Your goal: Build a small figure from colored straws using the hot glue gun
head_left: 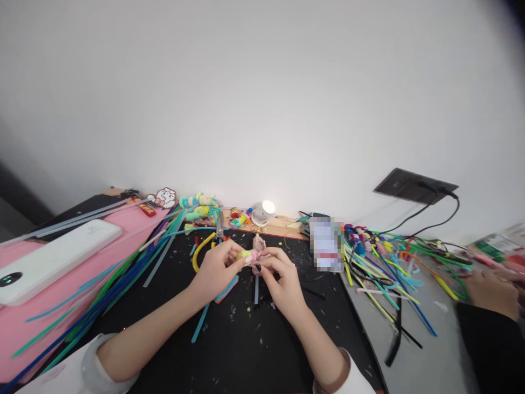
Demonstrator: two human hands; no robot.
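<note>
Above the black mat (279, 350), my left hand (219, 268) pinches a small fuzzy piece (246, 256), yellow-green at one end and pink at the other, which looks like pipe-cleaner craft. On its pink side my right hand (283, 276) has thumb and fingers closed, with what looks like a thin pink strand between them. Just behind the fingertips is a pale pink object (258, 242), partly hidden. Close to my left wrist lie scissors with yellow handles (197, 253), their blades pointing to the wall.
A lit round lamp (262, 213) stands by the wall. Right of it is a phone (327, 244). Pipe cleaners (118, 290) lie left across a pink surface beside a white power bank (57, 260); more clutter the grey right side. Another person's hand (494, 293) is far right.
</note>
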